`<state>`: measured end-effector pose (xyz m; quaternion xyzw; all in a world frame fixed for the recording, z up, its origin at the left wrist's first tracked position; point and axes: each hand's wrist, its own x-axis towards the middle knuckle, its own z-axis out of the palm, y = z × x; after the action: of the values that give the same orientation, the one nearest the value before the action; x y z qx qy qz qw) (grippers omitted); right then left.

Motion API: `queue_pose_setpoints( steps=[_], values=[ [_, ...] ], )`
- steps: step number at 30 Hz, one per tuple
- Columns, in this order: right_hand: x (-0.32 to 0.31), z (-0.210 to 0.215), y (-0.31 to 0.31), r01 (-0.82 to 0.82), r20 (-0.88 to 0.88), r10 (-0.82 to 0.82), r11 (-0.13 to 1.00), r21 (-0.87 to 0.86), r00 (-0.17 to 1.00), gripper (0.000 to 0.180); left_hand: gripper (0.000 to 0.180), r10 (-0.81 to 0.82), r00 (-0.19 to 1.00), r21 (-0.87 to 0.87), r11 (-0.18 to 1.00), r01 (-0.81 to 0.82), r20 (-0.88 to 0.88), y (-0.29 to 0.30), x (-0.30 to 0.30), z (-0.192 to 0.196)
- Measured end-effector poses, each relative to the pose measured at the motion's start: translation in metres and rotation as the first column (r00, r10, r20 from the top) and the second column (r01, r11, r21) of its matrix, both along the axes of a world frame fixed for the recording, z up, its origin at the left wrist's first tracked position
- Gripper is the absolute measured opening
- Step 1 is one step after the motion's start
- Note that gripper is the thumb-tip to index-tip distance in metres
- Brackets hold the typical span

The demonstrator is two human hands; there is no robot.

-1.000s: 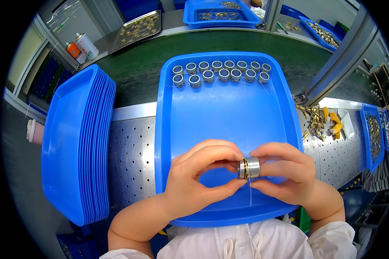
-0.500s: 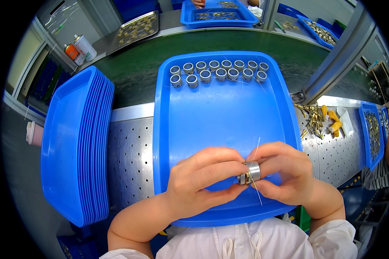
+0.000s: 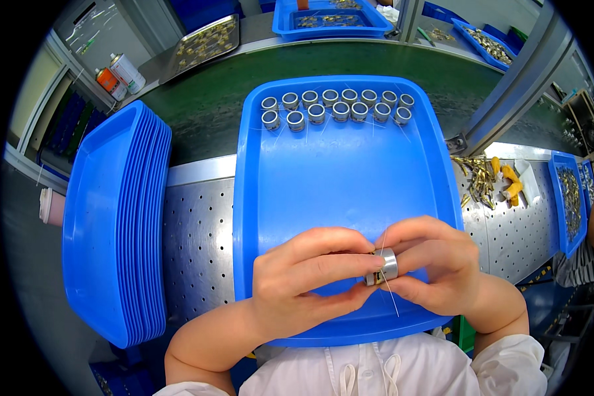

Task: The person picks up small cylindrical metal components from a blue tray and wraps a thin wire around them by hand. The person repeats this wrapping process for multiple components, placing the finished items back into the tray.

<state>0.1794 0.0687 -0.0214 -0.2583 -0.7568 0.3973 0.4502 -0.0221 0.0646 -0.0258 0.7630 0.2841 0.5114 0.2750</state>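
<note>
Between my two hands, over the near part of a blue tray (image 3: pixel 350 178), is a short silver metal cylinder (image 3: pixel 390 265) lying on its side. A thin pale wire (image 3: pixel 391 295) sticks out of it above and below. My left hand (image 3: pixel 310 274) pinches the cylinder's left end, with a fingertip laid across its side. My right hand (image 3: pixel 435 264) grips the right end with thumb and fingers. The left fingers hide part of the cylinder's darker banded end. At the tray's far end, several similar metal cylinders (image 3: pixel 316 113) stand upright in two rows, with thin wires sticking out.
A stack of blue trays (image 3: pixel 115 224) stands at left, beside a pink cup (image 3: pixel 53 206). To the right lie brass-coloured parts (image 3: pixel 480 181) and yellow finger covers (image 3: pixel 510 185) on the perforated metal table (image 3: pixel 198 244). A green belt (image 3: pixel 277 66) and a metal post (image 3: pixel 521 79) lie beyond.
My left fingertip has slid right across the cylinder, covering more of it. The wire's upper part now leans closer to my fingers. A co-worker's hand has left the far tray.
</note>
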Motion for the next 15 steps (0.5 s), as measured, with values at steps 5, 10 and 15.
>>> queue_pose_setpoints(
  steps=[5,10,15],
  values=[
    [-0.0008,-0.0012,-0.0007,-0.002,0.008,0.002,1.000,0.019,1.000,0.022,0.039,-0.005,1.000,-0.035,0.999,0.006,0.020,-0.0003,-0.0002,-0.0018],
    [-0.0021,-0.0023,-0.0025,-0.007,-0.007,0.007,1.000,0.002,1.000,0.022,0.040,0.003,1.000,-0.044,0.999,-0.002,0.027,-0.0011,-0.0003,-0.0015],
    [-0.0023,-0.0034,-0.0039,0.002,-0.031,-0.003,0.999,-0.037,1.000,0.022,0.040,-0.003,1.000,-0.051,0.999,0.004,0.025,-0.0010,-0.0005,-0.0013]
  ],
)
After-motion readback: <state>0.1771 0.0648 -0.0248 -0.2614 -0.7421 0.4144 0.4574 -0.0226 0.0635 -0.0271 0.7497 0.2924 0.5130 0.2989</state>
